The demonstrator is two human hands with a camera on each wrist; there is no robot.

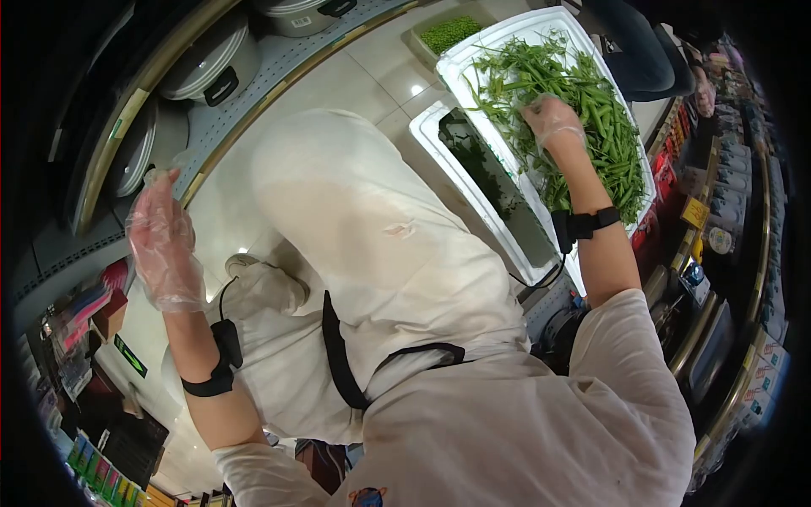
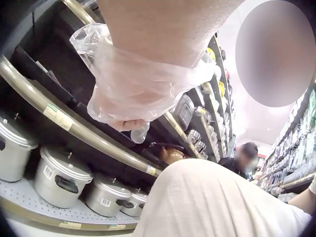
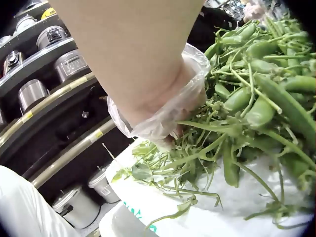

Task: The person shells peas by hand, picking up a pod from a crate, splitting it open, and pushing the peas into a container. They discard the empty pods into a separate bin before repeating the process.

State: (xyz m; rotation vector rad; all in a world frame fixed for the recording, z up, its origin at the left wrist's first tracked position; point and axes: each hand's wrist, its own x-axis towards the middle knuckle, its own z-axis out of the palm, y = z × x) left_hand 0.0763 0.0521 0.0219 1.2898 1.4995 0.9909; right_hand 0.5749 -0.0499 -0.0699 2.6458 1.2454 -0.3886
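In the head view my right hand [image 1: 553, 120], in a clear plastic glove, reaches into a heap of green pea pods [image 1: 604, 127] with stems and leaves. The heap fills a white foam box [image 1: 638, 152]. My fingers curl into the pea stems [image 3: 197, 148] at the heap's near side; the fingertips are mostly hidden by glove and greens. My left hand [image 1: 160, 237], gloved too, is raised beside the shelf, holding nothing, its fingers loosely bent. The left wrist view shows that glove [image 2: 143, 84] hanging baggy around the hand.
A second white foam box [image 1: 422, 127] with dark leafy scraps stands beside the first. Shelled peas [image 1: 449, 34] fill a container beyond. Shelves with lidded pots [image 2: 61, 175] run along the left; packed goods line the right. Another person's leg [image 1: 638, 51] is close to the pod box.
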